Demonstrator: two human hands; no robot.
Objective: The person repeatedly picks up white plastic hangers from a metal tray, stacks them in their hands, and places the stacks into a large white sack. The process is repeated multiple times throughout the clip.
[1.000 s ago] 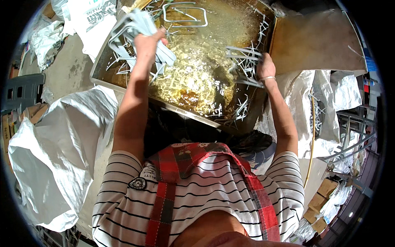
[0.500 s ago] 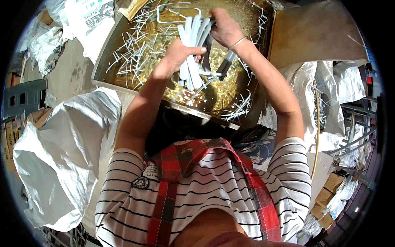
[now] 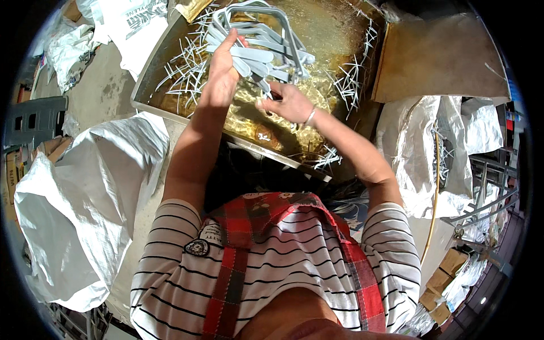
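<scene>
My left hand [image 3: 224,59] is wrapped round a fanned bundle of flat, light grey plastic strips [image 3: 255,55] with rounded ends. Above and beyond the bundle arches a grey rectangular plastic loop [image 3: 280,17], which looks to be part of it or tangled with it. Just below, my right hand [image 3: 288,103] has its fingers closed on the near end of one strip hanging from the bundle; the fingers partly hide that end. Both hands are over a wide, shallow metal tray [image 3: 164,113] with a wet-looking, yellow-brown bottom.
Thin pale plastic sticks [image 3: 190,71] lie scattered along the tray's left side, more [image 3: 351,85] along its right. A brown sheet [image 3: 439,56] adjoins the tray at right. White sacks [image 3: 93,198] stand at left; another white sack [image 3: 416,153] stands at right beside cardboard boxes [image 3: 447,272].
The bundle has turned from upright to nearly sideways and moved away from me with my left hand. My right hand came down from its far end to its near side. The loop now arches over the strips.
</scene>
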